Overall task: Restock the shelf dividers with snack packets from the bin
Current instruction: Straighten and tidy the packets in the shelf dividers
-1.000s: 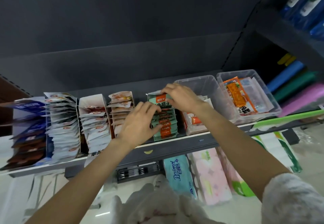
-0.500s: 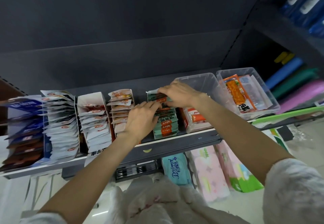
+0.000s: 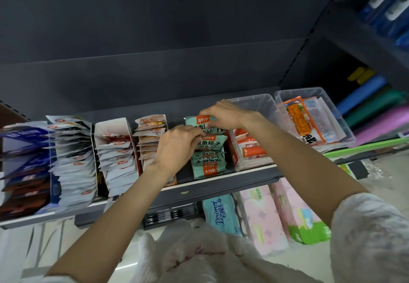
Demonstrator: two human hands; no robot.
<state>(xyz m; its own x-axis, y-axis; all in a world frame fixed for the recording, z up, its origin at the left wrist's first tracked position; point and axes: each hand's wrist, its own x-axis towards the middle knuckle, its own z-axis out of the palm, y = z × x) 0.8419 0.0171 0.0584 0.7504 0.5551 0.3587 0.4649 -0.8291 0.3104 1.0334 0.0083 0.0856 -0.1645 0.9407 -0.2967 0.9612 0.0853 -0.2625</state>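
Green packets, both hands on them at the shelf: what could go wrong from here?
1. The front green packets lean at the shelf edge; pushing on the row could tip them off.
2. The left hand pinches one packet and the right hand grips the rear packet; pulling either could drag neighbours askew.

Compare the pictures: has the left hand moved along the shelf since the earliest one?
Yes. The left hand has shifted away from the shelf's front edge toward the back, reaching the upper green packets.
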